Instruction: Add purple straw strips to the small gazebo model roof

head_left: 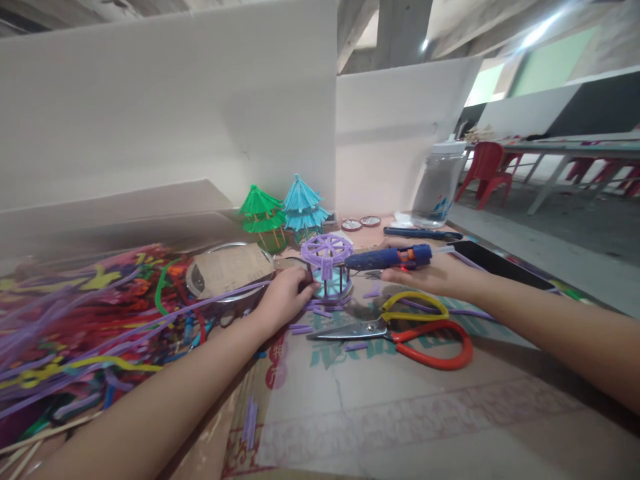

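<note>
Two white panels (165,113): upright along the back, the left one wider and taller than the right.
Counter (220,420): brown at the lower left, with a printed sheet (400,427) spread over the middle, showing green lettering and a reddish patterned band.
Room at right: grey floor (500,230), a red chair (485,170) beside a second counter (545,148), a bright light strip (545,30) overhead.
Coloured stems (110,287): heaped at the far left, mostly red and purple, some yellow and green.
Round metal tray (191,283): beside the heap, a piece of cardboard (233,270) lying across it.
Left hand (287,293): fingers bent, at the purple model's base; whether they pinch it, I cannot tell.
Green and blue models: the green model (263,210) stands just left of the blue model (303,203), both with tiered roofs.
Purple model (327,250): mid-counter, a spoked wheel on dark posts above a pale blue round base.
Scissors (373,328): nearer, blades pointing left, one handle yellow, one orange.
Two red-rimmed discs (351,225): at the back, details too small to read.
Right hand (425,273): wrapped around a blue glue gun (385,259), its nozzle just beside the purple model.
Clear bottle (437,183): upright at the back right, pale-lidded; I cannot tell whether it holds liquid.
</note>
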Action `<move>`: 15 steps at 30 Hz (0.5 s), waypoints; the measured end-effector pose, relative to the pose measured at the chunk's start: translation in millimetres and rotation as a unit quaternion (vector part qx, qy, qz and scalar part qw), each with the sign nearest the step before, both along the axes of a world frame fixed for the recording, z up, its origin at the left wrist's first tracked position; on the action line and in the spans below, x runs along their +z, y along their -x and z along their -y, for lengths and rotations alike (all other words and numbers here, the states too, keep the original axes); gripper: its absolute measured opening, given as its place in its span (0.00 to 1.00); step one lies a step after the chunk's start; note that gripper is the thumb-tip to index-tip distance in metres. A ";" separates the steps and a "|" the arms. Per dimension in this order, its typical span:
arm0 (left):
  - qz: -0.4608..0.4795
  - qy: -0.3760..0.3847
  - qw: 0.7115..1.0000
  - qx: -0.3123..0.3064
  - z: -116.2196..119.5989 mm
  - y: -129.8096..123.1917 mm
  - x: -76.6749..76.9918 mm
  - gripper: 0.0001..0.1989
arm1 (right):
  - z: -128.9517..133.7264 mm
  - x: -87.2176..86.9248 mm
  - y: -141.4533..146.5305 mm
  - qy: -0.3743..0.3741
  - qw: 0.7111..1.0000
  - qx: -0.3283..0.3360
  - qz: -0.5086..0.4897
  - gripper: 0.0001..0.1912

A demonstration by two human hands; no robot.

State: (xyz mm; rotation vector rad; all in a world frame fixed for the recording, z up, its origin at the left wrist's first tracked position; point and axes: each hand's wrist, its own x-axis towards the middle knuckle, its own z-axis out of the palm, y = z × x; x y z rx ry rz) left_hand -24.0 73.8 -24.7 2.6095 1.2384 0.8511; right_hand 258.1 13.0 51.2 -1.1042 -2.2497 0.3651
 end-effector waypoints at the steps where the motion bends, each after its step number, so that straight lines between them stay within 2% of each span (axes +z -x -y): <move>1: 0.001 0.000 1.000 0.000 0.0 0.2 0.0 0.11 | 0.1 0.1 0.9 0.002 1.000 -0.002 -0.003 0.17; 7: -0.004 -0.002 1.000 0.002 0.3 0.3 -0.8 0.12 | -0.2 -1.0 5.1 -0.002 0.999 -0.038 -0.019 0.17; 15: -0.006 0.001 1.000 0.002 1.4 -0.9 1.4 0.11 | -6.4 -7.6 0.3 -0.020 0.998 -0.055 -0.012 0.19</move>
